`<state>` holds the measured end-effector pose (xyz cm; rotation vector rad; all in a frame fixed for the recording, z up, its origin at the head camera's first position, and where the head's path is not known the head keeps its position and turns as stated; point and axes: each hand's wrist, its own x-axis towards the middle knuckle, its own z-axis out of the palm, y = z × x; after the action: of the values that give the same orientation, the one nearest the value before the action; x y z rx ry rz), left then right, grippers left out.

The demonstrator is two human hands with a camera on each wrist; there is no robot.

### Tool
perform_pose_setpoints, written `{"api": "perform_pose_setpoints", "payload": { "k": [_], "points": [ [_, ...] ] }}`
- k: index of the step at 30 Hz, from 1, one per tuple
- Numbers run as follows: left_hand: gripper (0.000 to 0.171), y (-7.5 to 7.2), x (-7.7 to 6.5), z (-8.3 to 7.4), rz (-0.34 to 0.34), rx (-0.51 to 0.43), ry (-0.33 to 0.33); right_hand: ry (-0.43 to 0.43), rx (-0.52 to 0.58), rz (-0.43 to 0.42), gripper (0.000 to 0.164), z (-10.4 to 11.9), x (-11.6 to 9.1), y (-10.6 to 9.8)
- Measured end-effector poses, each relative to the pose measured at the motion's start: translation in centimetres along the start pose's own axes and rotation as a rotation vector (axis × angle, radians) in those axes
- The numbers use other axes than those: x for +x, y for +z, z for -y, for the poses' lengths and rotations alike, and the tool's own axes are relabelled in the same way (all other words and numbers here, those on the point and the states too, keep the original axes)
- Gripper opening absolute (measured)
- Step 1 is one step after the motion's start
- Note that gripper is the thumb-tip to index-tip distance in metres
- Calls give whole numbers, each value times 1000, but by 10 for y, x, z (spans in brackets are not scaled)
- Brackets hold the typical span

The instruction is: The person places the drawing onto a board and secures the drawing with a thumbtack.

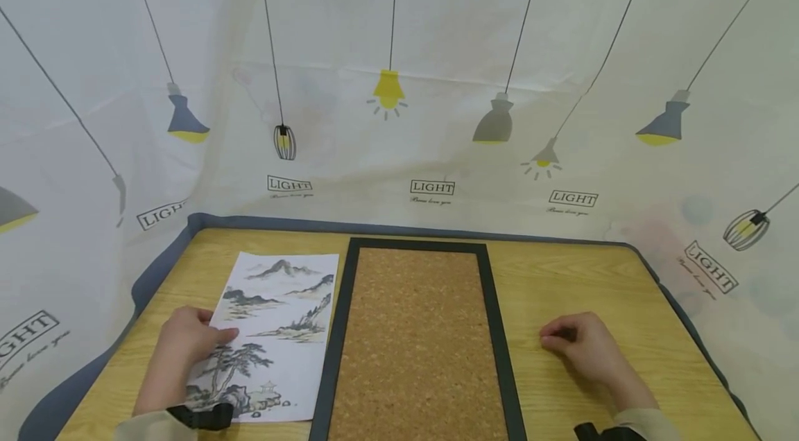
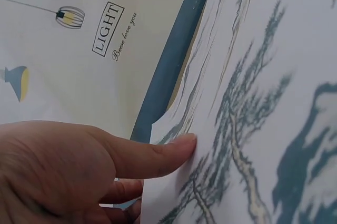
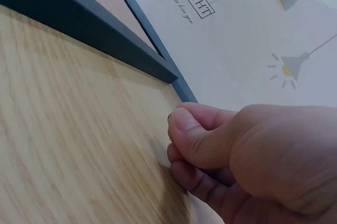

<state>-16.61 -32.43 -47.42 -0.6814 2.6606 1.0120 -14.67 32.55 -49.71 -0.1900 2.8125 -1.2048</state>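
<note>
Here's the landscape print [image 1: 271, 330], pinched at its left edge by the left hand [image 1: 192, 337]!
Thumb on top, the print stretching away to that hand's right; just beyond it, between both hands, lies the black-framed cork board [image 1: 424, 344]; over on the board's far side, the right hand [image 1: 587, 347] curls narrow, thumb meeting forefinger, above the desk [image 1: 555, 274], with lamp-printed cloth [image 1: 337, 25] rising ahead of both hands.

Soft light casts a faint shadow beneath the bare right hand [image 3: 253, 155] on the yellow wood-grain counter [image 1: 562, 274], while the head view looks slightly hazy.
</note>
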Motion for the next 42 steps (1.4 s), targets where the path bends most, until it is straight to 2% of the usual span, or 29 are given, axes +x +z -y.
{"api": "perform_pose_setpoints", "payload": {
  "k": [4, 6, 9, 12, 16, 23, 29, 35, 42],
  "points": [
    [58, -3, -2, 5, -18, -31, 24, 18, 32, -5, 3, 0, -2, 0],
    [52, -7, -3, 6, -4, -54, 39, 24, 46, -6, 3, 1, -2, -1],
    [51, -15, -4, 9, 52, -94, 42, 29, 63, -8, 3, 2, -2, -2],
    [54, -21, -4, 11, 65, -91, 50, 22, 77, -8, 4, 3, -2, -4],
    [53, -25, -4, 12, 0, -97, 69, 10, 88, -16, 5, 5, -2, -4],
    [54, -34, -11, 5, -93, -188, 57, 11, 105, -45, 7, 10, -1, -6],
    [55, -40, -19, -3, -98, -264, 85, 42, 137, -56, 8, 18, -1, -10],
    [52, -43, -23, -15, -130, -321, 152, 32, 138, -81, 8, 21, -2, -14],
    [55, -44, -29, -22, -143, -401, 168, 14, 135, -94, 9, 24, -1, -15]
  ]
}}
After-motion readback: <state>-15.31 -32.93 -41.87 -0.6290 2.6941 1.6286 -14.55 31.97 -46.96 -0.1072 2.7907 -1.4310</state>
